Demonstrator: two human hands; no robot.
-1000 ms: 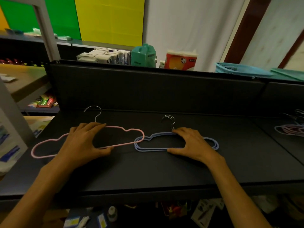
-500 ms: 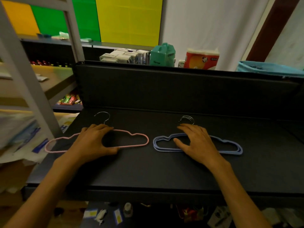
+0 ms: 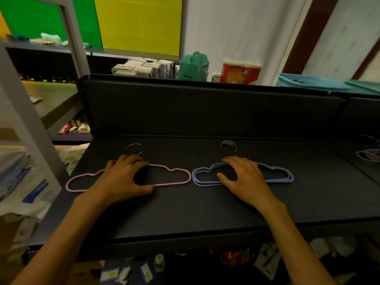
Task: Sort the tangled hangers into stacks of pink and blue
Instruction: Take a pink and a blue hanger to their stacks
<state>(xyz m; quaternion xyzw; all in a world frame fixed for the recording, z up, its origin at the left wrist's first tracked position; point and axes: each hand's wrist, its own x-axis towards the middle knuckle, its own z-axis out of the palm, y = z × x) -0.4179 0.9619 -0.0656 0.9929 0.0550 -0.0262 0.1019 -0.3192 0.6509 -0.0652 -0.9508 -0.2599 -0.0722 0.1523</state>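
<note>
both hands are resting spread fingers on the pink hanger (image 3: pixel 170 168) and blue stack (image 3: pixel 275 175), squaring them; more tangled hangers (image 3: pixel 370 155) likely next.

Hangers (image 3: pixel 369 154) at right edge cut off; hands (image 3: pixel 123 177) hide pink hanger (image 3: pixel 172 171) middle.

On the black surface (image 3: pixel 185 212), a pink hanger (image 3: pixel 174 169) lies flat toward the left edge, and a stack of blue hangers (image 3: pixel 275 173) lies just beside it, nearer the middle. The left hand (image 3: pixel 123 177) rests on the pink one, fingers spread over its top bar and thumb at its lower bar. The right hand (image 3: pixel 244 177) rests likewise on the blue stack, whose metal hooks (image 3: pixel 228 146) point toward the back wall.
</note>
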